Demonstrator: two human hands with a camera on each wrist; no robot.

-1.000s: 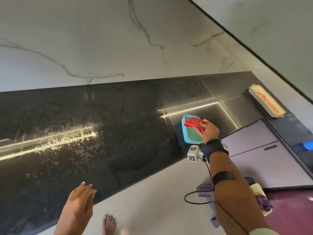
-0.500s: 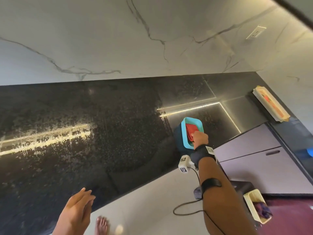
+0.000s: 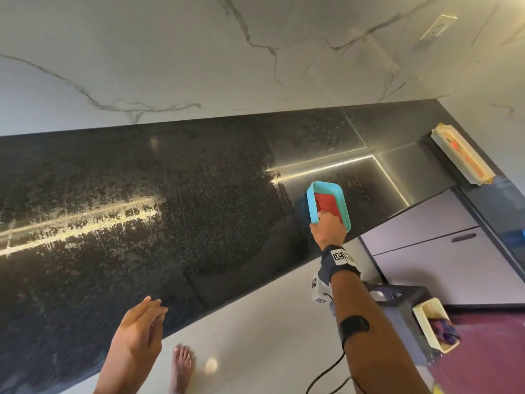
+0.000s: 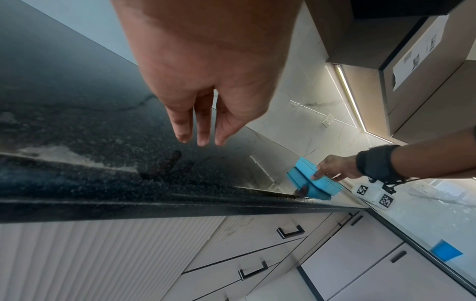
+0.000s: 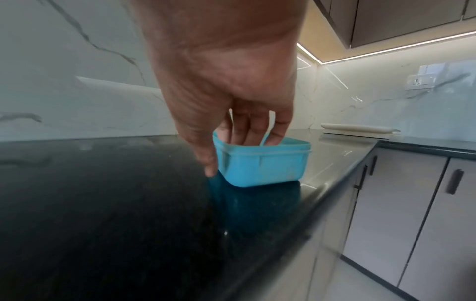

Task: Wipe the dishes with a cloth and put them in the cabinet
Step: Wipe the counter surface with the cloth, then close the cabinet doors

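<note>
A blue rectangular container (image 3: 312, 206) stands on the black granite counter (image 3: 142, 209), close to its front edge. A red cloth (image 3: 326, 201) lies inside it. My right hand (image 3: 329, 228) reaches into the container (image 5: 262, 165). Its fingers (image 5: 247, 130) point straight down onto the cloth, with their tips hidden below the rim, and the thumb lies against the outside of the left wall. My left hand (image 3: 139, 331) hovers open over the counter's front edge well to the left. Its fingers (image 4: 201, 130) are straight and hold nothing.
A long cream tray (image 3: 460, 153) lies on the counter at the far right by the wall. Closed pale drawers and cabinet doors (image 4: 291, 232) run under the counter. A cream basket (image 3: 431, 322) with dark cloth sits on a dark stool on the floor to the right.
My right hand held the red cloth above the container, then pushed it down inside. The left hand has risen a little, and the view has tilted upward.
</note>
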